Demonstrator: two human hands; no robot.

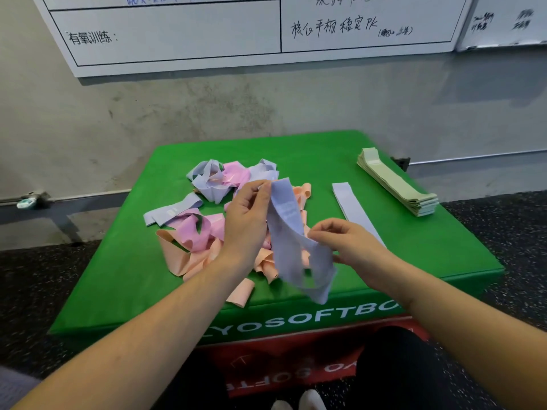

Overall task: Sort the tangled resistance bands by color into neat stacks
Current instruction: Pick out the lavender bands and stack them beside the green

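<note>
**Two hands hold up one purple band**

The left hand (247, 220) is lifted over the middle of the green worktop (310, 149). Its fingers (260, 186) are clamped on the top end of a light purple band (288, 238). The right hand (346, 241) is lower and more to the right. Its fingers (321, 232) are pinched on the right edge of the same band, about halfway down. The band hangs between the two hands in a twisted loop, and its bottom end droops near the front edge of the worktop.

Under and behind the hands lies the tangled pile (213, 214). It has purple, pink and peach bands all mixed up. The peach ones are mostly at the near side, and one peach piece (240, 292) sits right by the near edge.

To the right of the pile, a flat purple stack (352, 207) lies straight on the worktop, just beside the right hand. Farther right, near the far right corner, is a thick green stack (396, 183), also lying flat and tidy. The two stacks are apart from each other.

A whiteboard (177, 34) with writing hangs on the far wall.
</note>
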